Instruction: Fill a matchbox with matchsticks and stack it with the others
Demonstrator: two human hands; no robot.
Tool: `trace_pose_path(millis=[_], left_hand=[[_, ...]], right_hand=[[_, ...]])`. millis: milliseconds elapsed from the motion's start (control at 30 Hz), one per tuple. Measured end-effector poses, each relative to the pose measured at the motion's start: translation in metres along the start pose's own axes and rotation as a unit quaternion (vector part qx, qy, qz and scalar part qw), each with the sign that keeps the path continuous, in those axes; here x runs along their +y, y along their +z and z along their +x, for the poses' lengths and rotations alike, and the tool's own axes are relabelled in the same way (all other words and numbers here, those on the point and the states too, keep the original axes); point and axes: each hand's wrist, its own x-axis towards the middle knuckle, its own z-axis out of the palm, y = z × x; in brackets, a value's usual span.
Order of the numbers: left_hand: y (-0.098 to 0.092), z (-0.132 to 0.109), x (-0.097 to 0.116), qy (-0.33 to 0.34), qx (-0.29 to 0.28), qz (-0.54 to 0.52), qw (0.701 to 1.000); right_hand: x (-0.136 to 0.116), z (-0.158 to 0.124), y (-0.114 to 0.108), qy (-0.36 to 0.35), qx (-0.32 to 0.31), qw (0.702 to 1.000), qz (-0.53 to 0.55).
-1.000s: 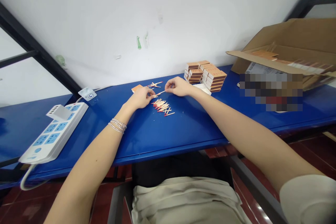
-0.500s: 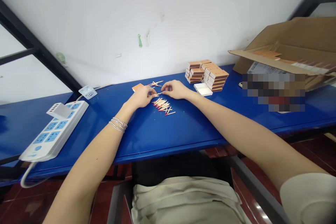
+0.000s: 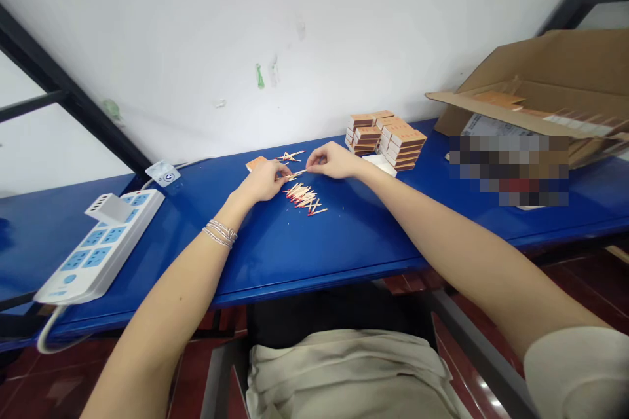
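My left hand is closed, its fingertips pinching matches whose ends stick out to the right. To its right, my right hand is curled, thumb and forefinger pinching the end of a match that spans the gap between the hands. Just below them lies a loose pile of red-tipped matches on the blue table. A few more matches lie crossed beyond the hands. Behind my left hand an orange matchbox piece is partly covered.
Stacked matchboxes stand by the wall at the right, with white matchbox trays before them, partly behind my right wrist. An open cardboard box sits farther right. A power strip and a card lie at the left.
My right hand has shifted slightly right and up, its fingers farther from the left ones, and more of the match between them shows. My left hand has stayed nearly still.
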Motion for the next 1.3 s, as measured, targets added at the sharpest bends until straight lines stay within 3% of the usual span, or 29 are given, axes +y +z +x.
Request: trace_pose_path(millis=[67,133,300,467,567,733,900,1100,1300], left_hand=[[0.0,0.0,0.0,0.001,-0.002,0.0,1.0],[0.0,0.0,-0.001,0.002,-0.002,0.0,1.0],[0.0,0.0,0.0,0.002,-0.003,-0.005,1.0],[0.001,0.0,-0.001,-0.003,0.002,-0.001,1.0],[0.001,0.0,-0.001,-0.004,0.004,0.002,1.0],[0.001,0.001,-0.001,-0.001,0.007,0.008,1.0],[0.0,0.0,0.0,0.004,0.002,-0.001,1.0],[0.001,0.0,0.001,0.006,0.003,-0.006,1.0],[0.002,0.0,0.0,0.004,0.005,-0.009,1.0]], right_hand=[[-0.003,0.0,0.005,-0.018,-0.062,0.997,0.031],[-0.004,0.0,0.009,-0.014,-0.076,0.996,0.044],[-0.002,0.001,0.016,0.025,0.032,0.999,-0.026],[-0.007,0.004,0.025,0.04,0.041,0.994,-0.089],[-0.004,0.005,0.018,0.048,0.044,0.993,-0.095],[0.002,0.0,-0.003,0.056,-0.009,0.997,-0.054],[-0.01,-0.003,0.006,0.0,-0.1,0.995,0.019],[-0.015,0.003,0.024,0.05,0.04,0.998,-0.023],[-0.017,0.007,0.029,0.057,0.05,0.996,-0.049]])
